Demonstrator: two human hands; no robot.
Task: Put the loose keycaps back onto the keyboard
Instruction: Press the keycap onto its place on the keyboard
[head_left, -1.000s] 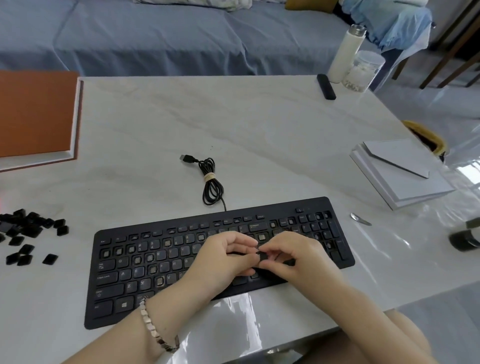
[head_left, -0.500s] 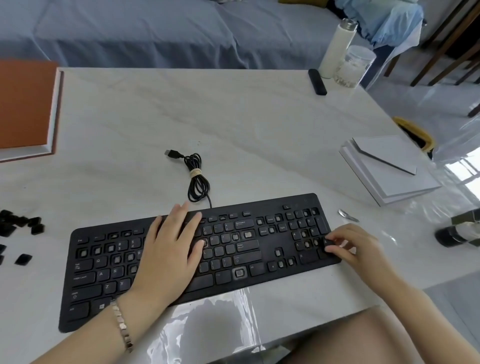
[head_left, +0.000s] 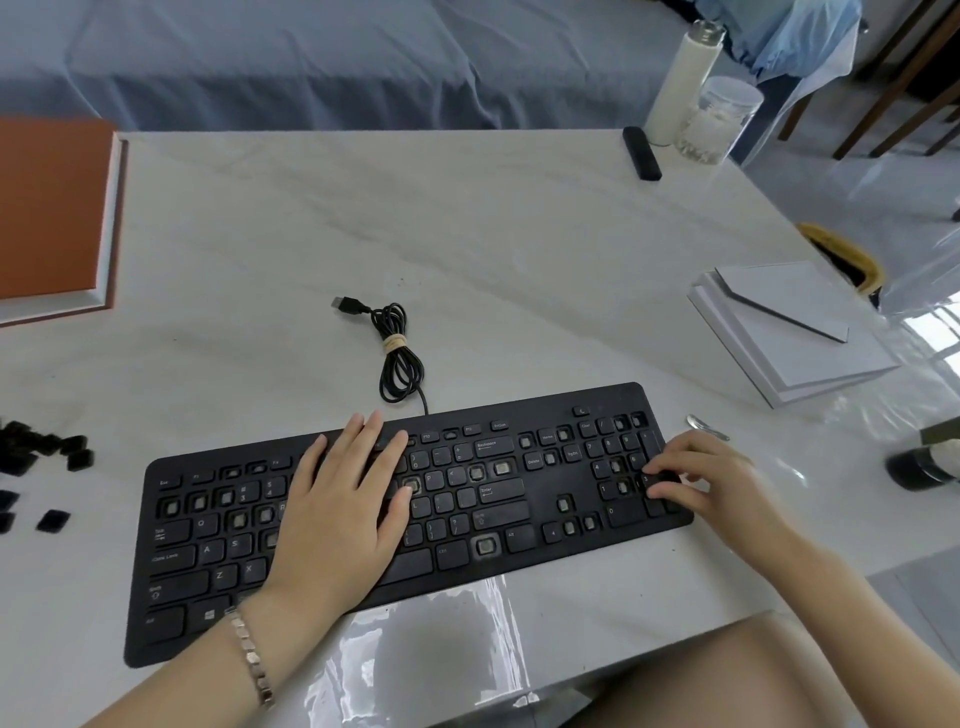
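A black keyboard (head_left: 545, 499) lies near the table's front edge, with several bare key sockets showing among its keys. My left hand (head_left: 345, 501) rests flat on the middle of it, fingers spread, holding nothing. My right hand (head_left: 711, 480) is at the number pad on the keyboard's right end, its fingertips pinching a black keycap (head_left: 661, 478) down against the pad. A pile of loose black keycaps (head_left: 39, 457) sits on the table at the far left.
The keyboard's coiled USB cable (head_left: 397, 353) lies just behind it. An orange book (head_left: 47, 208) lies back left, white boards (head_left: 789, 332) on the right, a small metal tool (head_left: 706, 427) beside the number pad. A bottle (head_left: 683, 78), jar (head_left: 719, 122) and black remote (head_left: 641, 153) stand at the back.
Both hands were together over the keyboard's middle holding a keycap. The right hand has carried it to the number pad, and the left hand has laid itself flat on the keys.
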